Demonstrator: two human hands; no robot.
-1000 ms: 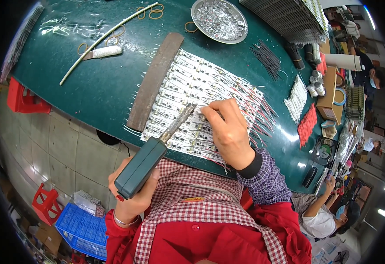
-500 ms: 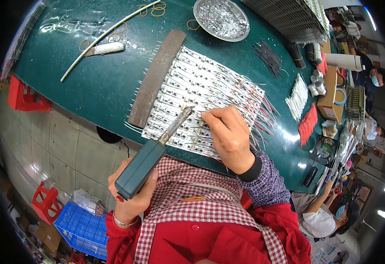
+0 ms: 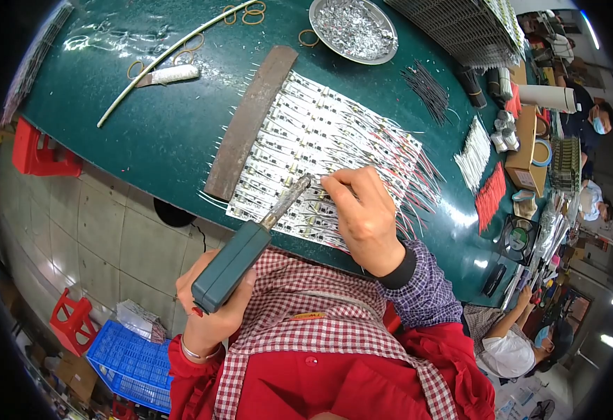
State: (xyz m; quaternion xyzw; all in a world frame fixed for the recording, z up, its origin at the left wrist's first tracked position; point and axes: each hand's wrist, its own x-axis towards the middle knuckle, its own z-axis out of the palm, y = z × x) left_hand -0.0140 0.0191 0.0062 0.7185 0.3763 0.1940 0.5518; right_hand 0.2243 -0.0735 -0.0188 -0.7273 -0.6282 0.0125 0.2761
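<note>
My left hand (image 3: pixel 215 308) is wrapped round the dark green handle of a soldering iron (image 3: pixel 233 267). The iron's tip points up and to the right, over a white panel of circuit boards (image 3: pixel 278 162). Close beside the tip, my right hand (image 3: pixel 366 218) rests over the panel with thumb and forefinger pinched; what lies between them is too small to make out. Red, black and white wires (image 3: pixel 418 171) trail off the panel's right side. A flat brown bar (image 3: pixel 252 122) lies across the panel's left side, with wire ends poking out beyond it.
A metal bowl (image 3: pixel 313 28) of silvery scraps stands at the back. Black wires (image 3: pixel 427 91), white wires (image 3: pixel 473 154) and red wires (image 3: pixel 490 197) lie bundled to the right. A white-wrapped blade (image 3: pixel 173 75) and a long pale stick (image 3: pixel 135 82) lie left. Co-workers sit at far right.
The soldering iron, with my left hand, has shifted slightly right, bringing its tip nearer my right fingertips. My right hand has hardly moved.
</note>
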